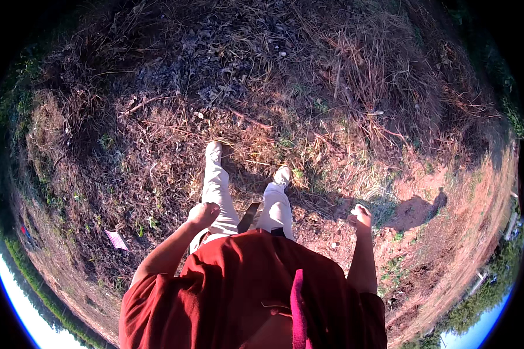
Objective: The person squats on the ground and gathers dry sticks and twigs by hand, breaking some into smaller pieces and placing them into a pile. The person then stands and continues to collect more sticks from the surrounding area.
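My left hand (204,214) hangs beside my left thigh in pale trousers (217,189), its fingers curled in, and nothing shows in it. Farther out on the other side, my right hand (361,213) is apart from my body, above dry grass and reddish soil. Its fingers are also curled, with no object visible in them. A dark flat strip (249,217) shows between my legs below the hem of my dark red shirt (262,261); what it is cannot be told. Both shoes (214,152) stand on dry plant litter.
Ahead lies a shaded heap of dry leaves and stalks (218,65), with thin dry stems (367,83) to its right. A loose stick (249,118) lies before my feet. A pink-and-white patterned piece (116,240) is on the ground at left. Trees (471,301) edge the field.
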`<move>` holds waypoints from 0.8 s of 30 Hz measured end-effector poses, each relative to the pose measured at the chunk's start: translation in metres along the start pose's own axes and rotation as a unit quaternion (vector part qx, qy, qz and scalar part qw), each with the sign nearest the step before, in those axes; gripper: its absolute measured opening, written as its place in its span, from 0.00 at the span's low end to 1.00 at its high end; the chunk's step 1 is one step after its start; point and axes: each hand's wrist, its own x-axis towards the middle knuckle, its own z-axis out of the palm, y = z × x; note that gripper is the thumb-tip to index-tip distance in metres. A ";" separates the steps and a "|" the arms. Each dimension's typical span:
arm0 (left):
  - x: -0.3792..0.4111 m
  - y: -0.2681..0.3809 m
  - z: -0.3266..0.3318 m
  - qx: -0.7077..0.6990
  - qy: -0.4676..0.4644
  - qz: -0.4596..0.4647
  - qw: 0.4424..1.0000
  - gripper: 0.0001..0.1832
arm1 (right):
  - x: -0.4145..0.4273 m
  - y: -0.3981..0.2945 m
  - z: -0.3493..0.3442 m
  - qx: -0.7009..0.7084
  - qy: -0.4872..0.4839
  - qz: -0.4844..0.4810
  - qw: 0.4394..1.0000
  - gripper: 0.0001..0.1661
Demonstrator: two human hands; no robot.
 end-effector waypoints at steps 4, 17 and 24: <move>0.082 -0.022 -0.002 0.021 -0.015 0.094 0.995 0.14 | -0.046 0.016 0.074 -0.123 0.237 0.021 0.963 0.15; 0.242 -0.100 0.185 0.047 -0.187 0.080 0.978 0.14 | 0.297 0.175 0.336 -0.528 0.074 -0.133 0.835 0.46; 0.269 -0.059 0.255 -0.043 -0.304 0.164 0.937 0.16 | 0.410 0.220 0.488 -0.541 0.103 -0.230 0.802 0.54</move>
